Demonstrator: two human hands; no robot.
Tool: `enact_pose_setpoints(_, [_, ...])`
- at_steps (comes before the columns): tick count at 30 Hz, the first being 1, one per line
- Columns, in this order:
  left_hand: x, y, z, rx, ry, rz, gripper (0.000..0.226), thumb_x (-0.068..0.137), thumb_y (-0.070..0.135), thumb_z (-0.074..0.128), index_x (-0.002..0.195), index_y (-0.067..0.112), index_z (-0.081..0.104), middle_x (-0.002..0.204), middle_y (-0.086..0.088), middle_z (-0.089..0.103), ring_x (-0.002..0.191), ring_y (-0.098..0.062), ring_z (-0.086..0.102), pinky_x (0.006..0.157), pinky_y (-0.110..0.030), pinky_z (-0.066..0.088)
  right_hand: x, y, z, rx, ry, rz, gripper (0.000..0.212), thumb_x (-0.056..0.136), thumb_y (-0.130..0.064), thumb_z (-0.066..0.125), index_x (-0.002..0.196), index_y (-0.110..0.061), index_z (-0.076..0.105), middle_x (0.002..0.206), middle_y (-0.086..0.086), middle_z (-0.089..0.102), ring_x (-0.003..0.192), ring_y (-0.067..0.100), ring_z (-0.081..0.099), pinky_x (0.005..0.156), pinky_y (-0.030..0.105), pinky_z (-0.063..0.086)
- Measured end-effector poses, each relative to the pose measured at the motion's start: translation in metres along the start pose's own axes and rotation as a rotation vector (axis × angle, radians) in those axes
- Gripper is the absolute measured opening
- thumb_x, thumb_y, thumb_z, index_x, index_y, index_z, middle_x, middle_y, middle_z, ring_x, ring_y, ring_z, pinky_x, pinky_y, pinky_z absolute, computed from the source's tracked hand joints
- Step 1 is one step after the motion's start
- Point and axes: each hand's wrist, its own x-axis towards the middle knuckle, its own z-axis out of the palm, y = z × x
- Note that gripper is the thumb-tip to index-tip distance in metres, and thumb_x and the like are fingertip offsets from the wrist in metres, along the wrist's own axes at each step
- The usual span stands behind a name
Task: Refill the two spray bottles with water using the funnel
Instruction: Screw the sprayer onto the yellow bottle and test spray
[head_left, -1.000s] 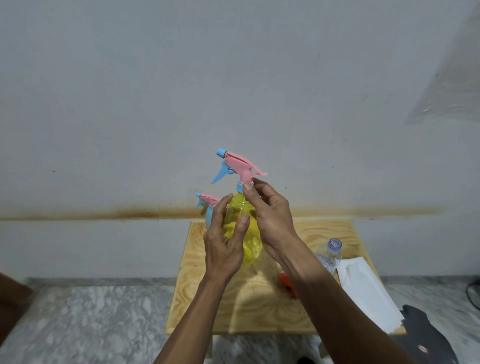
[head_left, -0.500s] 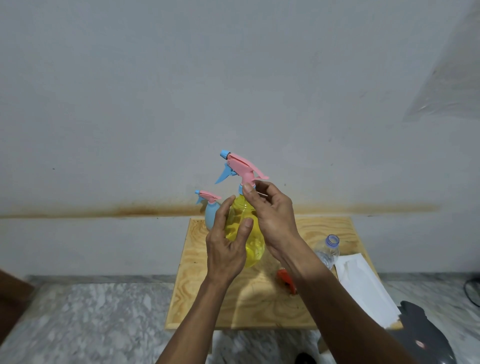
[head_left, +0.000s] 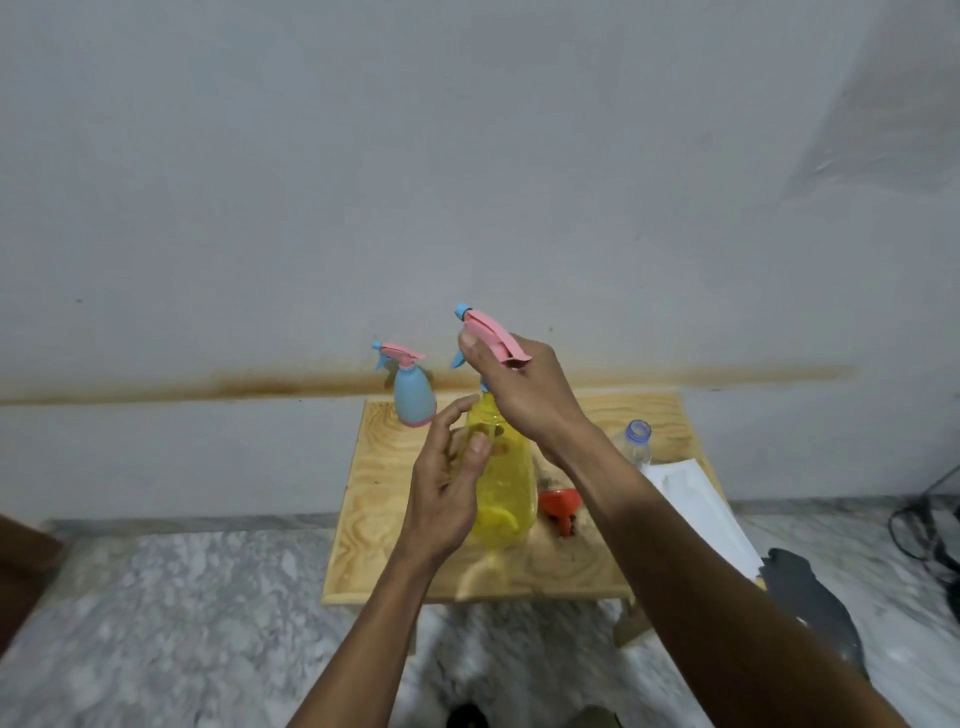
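At frame centre my right hand (head_left: 524, 395) grips the pink spray head (head_left: 493, 338) of the yellow bottle (head_left: 504, 483); my left hand (head_left: 447, 493) lies open, loose against its side. I'd steady the bottle, lifting the head straight. The funnel (head_left: 558, 506) waits just right.

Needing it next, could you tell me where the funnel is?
The orange funnel lies on the wooden table, just right of the yellow spray bottle, under the right forearm.
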Motion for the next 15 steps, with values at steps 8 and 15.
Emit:
enact_pose_setpoints(8, [-0.034,-0.012,0.014,-0.06,-0.103,-0.128,0.038,0.096,0.033,0.052,0.132,0.023,0.053,0.115,-0.008,0.065,0.105,-0.011,0.06,0.089,-0.022,0.051,-0.038,0.029,-0.012,-0.033,0.072,0.026,0.025,0.098,-0.046,0.055,0.104,-0.029,0.072,0.05,-0.018,0.045,0.055,0.005,0.041,0.06,0.024,0.036])
enact_pose_setpoints(15, [-0.088,-0.022,0.048,0.012,-0.06,-0.202,0.049,0.096,0.051,0.051,0.139,0.027,0.053,0.135,0.006,0.062,0.129,-0.012,0.056,0.104,-0.037,0.048,-0.086,0.054,-0.029,-0.092,0.143,0.101,0.027,0.097,-0.044,0.054,0.093,-0.022,0.068,0.064,-0.009,0.056,0.064,0.012,0.052,0.064,0.029,0.041])
